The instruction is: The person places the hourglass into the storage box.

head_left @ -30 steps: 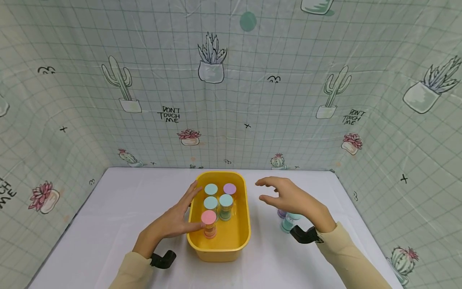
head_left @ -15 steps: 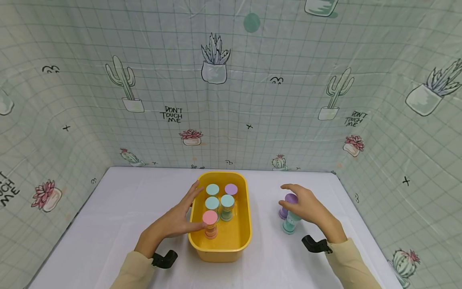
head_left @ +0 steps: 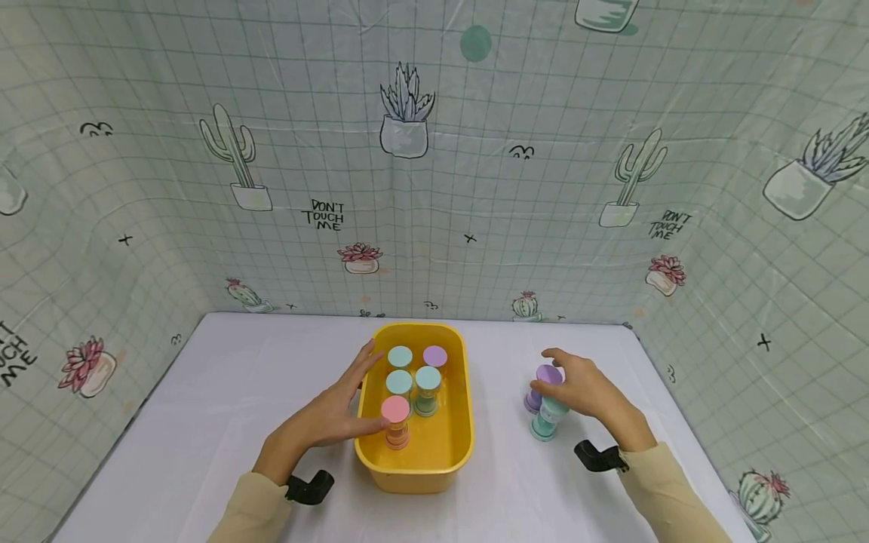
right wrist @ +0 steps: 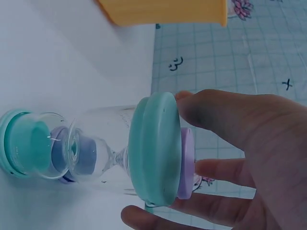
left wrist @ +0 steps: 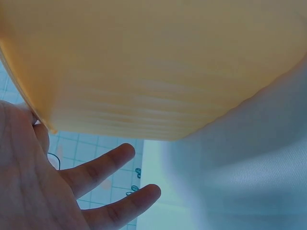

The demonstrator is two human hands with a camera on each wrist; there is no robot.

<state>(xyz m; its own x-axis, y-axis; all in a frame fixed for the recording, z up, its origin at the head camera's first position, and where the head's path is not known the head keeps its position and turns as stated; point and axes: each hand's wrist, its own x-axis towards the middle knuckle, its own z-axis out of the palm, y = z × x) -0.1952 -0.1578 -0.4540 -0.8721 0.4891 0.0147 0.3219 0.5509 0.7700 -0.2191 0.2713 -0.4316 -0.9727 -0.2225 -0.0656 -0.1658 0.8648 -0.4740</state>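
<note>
My left hand [head_left: 329, 413] grips the left rim of the yellow tub [head_left: 412, 483], thumb and index finger over its edge. In the left wrist view, two fingers [left wrist: 103, 170] stretch outside the wall. Inside stand several hourglass sand timers: a pink-capped timer [head_left: 395, 411] near the thumb, a purple-capped timer [head_left: 434, 356], and light-blue-capped timers including one at the right [head_left: 428, 379]. My right hand [head_left: 580, 386] reaches around a purple timer [head_left: 548, 374] on the table, fingers spread. A teal timer [right wrist: 156, 148] stands in front of it, partly hiding the purple one and the finger contact.
The white table [head_left: 271, 354] runs back to a grid-patterned cloth [head_left: 434, 188] with cactus prints, which also hangs at both sides. Bare tabletop lies between the tub and the right-hand timers.
My right hand has moved right and down, from beside the tub to the purple timer. The left hand stays on the tub's rim. The view has shifted slightly.
</note>
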